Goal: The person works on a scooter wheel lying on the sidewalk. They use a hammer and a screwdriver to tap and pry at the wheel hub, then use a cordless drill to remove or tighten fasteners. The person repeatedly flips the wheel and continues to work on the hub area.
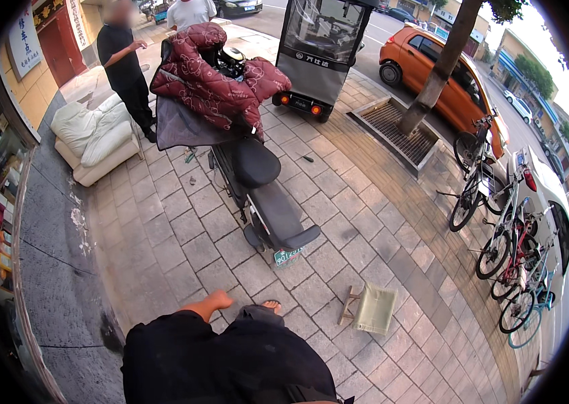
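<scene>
My left hand [217,300] hangs in front of my dark clothing, its fingers loosely curved and apart, with nothing visible in it. My right hand is out of view. A scooter [254,163] with a black seat stands ahead of me, its front covered by a maroon quilted wind guard [210,101]. My sandalled foot [271,306] shows beside that hand. To my right on the paving sits a low folding stool [375,308] with a pale green fabric seat. Small dark objects [190,155], too small to make out, lie left of the scooter.
Two people [123,60] [190,13] stand beyond the scooter. A cream armchair [92,141] sits by the left wall. An enclosed vehicle [311,81], orange car [453,67], tree trunk [432,81] with grate, and several bicycles [473,195] line the right.
</scene>
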Tool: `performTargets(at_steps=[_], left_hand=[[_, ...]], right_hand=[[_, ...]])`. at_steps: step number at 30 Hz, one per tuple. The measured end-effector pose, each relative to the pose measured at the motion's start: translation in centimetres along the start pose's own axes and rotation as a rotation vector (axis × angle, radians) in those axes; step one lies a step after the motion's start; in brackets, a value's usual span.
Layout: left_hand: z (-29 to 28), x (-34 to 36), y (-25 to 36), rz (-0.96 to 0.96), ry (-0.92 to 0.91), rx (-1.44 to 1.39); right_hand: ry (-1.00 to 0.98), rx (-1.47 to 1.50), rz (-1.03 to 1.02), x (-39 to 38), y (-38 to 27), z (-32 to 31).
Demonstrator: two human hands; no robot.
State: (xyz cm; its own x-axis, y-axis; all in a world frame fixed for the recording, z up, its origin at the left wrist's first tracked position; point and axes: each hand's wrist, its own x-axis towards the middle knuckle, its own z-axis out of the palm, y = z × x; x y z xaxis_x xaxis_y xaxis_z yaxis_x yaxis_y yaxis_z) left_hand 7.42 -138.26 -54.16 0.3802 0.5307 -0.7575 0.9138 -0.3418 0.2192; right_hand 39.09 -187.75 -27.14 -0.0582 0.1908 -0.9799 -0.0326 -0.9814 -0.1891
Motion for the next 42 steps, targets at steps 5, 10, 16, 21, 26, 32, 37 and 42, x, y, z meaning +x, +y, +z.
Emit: performTargets(at_steps=[5,10,16,21,26,32,37,42], left_hand=[[-1.1,1.9,3.1,0.016,0.018,-0.018],[-3.5,2.5,7.5,-0.067,-0.015,-0.189],[-3.9,4.0,9.9,0.087,-0.01,-0.083],[-2.9,8.3,7.6,0.153,-0.008,0.034],[-3.1,8.3,10.6,0.269,0.025,0.105],[-3.9,9.7,13.1,0.328,-0.044,0.132],[-4.1,10.0,17.2,0.304,-0.064,0.106],[-5.5,7.0,21.7,0.326,-0.076,0.082]], right_hand=[[0.054,0.097,-0.009,-0.1,0.6,1.6],[0.087,0.213,-0.024,-0.2,1.5,4.3],[0.152,0.381,-0.031,-0.4,2.7,8.2],[0.193,0.476,-0.038,-0.7,3.3,10.3],[0.226,0.559,-0.017,-1.0,3.9,12.5],[0.251,0.617,-0.015,-0.8,4.0,14.1],[0.276,0.647,-0.028,-0.5,4.0,14.8],[0.29,0.676,-0.031,-0.2,4.4,15.9]])
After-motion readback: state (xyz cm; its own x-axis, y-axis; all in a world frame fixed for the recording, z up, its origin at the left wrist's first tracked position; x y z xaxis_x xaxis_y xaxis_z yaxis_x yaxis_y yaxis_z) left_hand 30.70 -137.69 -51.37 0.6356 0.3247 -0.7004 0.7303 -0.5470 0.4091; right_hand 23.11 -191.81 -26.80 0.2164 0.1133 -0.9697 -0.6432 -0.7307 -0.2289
